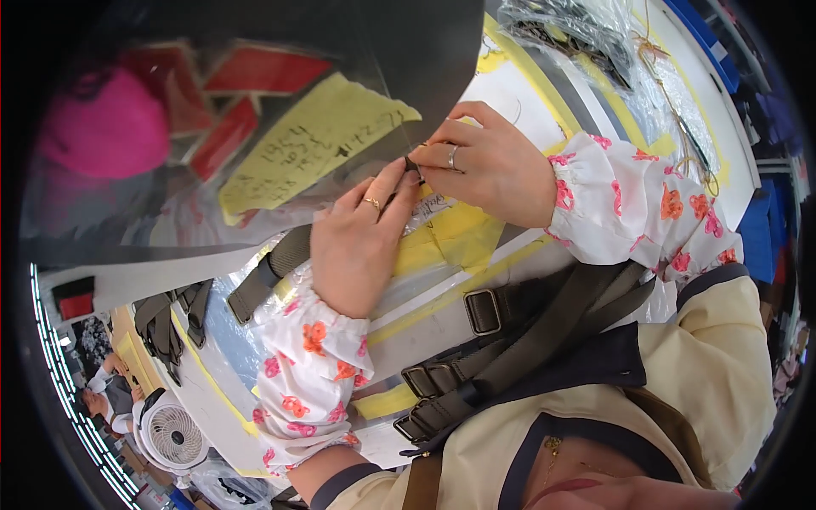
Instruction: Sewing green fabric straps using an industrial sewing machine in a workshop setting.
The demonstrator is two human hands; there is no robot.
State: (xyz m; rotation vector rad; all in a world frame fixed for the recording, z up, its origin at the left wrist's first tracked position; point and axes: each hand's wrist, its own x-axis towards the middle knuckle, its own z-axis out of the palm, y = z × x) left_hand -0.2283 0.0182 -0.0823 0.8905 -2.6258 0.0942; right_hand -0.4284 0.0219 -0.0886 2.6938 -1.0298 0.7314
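Observation:
My left hand [353, 251] and my right hand [493, 161] meet over the table, fingertips almost touching. Between them they pinch a small dark piece [413, 177], mostly hidden by the fingers, so its kind is unclear. Both hands are closed. An olive webbing strap [272, 272] with a dark keeper band comes out from beside my left wrist. Closer to my body lie more olive straps [544, 323] with metal buckles [484, 312], resting across my front and the table edge. Yellow tape and clear plastic [455, 238] lie beneath my hands.
A dark, glossy panel [408, 51] looms at upper left, bearing a yellow handwritten note [314, 144], red pieces [268, 68] and a pink object [106, 123]. Bagged parts [578, 42] lie at the far right. More straps [161, 331], a fan [172, 432] and another person [115, 395] are at left.

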